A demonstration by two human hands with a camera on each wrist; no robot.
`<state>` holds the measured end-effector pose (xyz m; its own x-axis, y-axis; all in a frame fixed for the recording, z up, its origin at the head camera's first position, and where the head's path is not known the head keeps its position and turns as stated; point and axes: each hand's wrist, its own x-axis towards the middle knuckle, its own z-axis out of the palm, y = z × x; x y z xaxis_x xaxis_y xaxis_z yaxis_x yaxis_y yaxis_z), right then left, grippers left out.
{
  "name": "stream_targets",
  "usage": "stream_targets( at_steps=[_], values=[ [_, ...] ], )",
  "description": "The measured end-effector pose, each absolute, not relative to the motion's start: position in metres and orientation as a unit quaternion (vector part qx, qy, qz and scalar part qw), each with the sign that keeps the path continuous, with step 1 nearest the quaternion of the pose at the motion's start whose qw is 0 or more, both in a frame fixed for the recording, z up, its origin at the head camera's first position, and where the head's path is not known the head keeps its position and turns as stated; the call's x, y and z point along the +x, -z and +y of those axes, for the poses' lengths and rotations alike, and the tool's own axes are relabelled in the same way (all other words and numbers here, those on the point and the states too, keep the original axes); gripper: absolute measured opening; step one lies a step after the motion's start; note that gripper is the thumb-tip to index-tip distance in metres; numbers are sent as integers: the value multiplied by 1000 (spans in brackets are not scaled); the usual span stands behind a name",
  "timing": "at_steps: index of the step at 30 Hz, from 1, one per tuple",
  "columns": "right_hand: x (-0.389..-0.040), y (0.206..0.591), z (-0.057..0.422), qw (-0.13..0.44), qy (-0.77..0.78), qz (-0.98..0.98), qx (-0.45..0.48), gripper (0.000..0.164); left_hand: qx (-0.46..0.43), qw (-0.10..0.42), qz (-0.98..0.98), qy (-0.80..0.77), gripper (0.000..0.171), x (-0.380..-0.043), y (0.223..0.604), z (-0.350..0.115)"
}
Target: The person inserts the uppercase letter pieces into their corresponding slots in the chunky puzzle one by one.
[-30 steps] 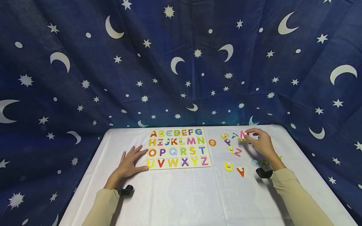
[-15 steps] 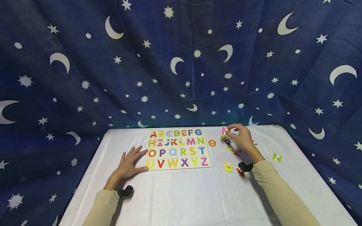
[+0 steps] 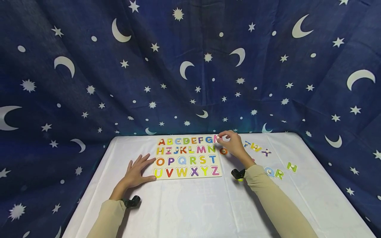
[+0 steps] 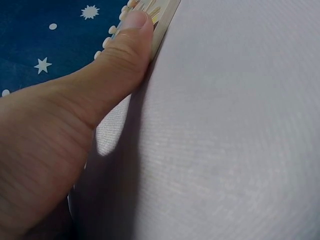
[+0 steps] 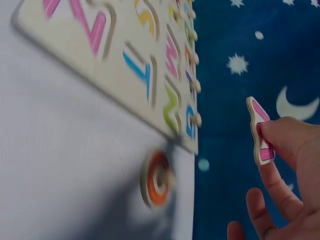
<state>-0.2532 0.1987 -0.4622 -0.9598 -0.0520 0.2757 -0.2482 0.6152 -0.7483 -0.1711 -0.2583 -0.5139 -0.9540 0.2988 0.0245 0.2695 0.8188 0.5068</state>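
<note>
My right hand (image 3: 233,145) pinches a pink letter M piece (image 5: 262,134) between thumb and fingers, held in the air by the top right corner of the alphabet puzzle board (image 3: 175,168). Spread fingers of my left hand (image 3: 135,173) rest at the board's left edge, with the thumb (image 4: 125,47) on its lower left corner. Knobbed pieces A to L fill the board's upper slots; from the M slot (image 3: 201,149) on, the printed recesses show bare. Below my right hand lies an orange O piece (image 5: 159,178), just off the board's right edge.
Right of the board lie loose letter pieces: a blue T (image 3: 247,144), yellow W (image 3: 255,147), purple X (image 3: 266,152), blue Q (image 3: 269,171), green R (image 3: 279,174) and green N (image 3: 291,167). My right forearm hides others. A star-patterned curtain (image 3: 166,66) hangs behind the white table (image 3: 190,208).
My right hand has carried the pink M leftward from the loose pieces to the board's top right corner. The left hand has stayed at the board's edge.
</note>
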Motion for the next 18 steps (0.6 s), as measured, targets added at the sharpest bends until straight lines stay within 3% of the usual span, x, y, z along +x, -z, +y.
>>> stream_targets(
  at_steps=[18],
  values=[
    [-259,496,135,71,-419,-900,93,10,144,31,953,-266,91,-171,514,-257]
  ],
)
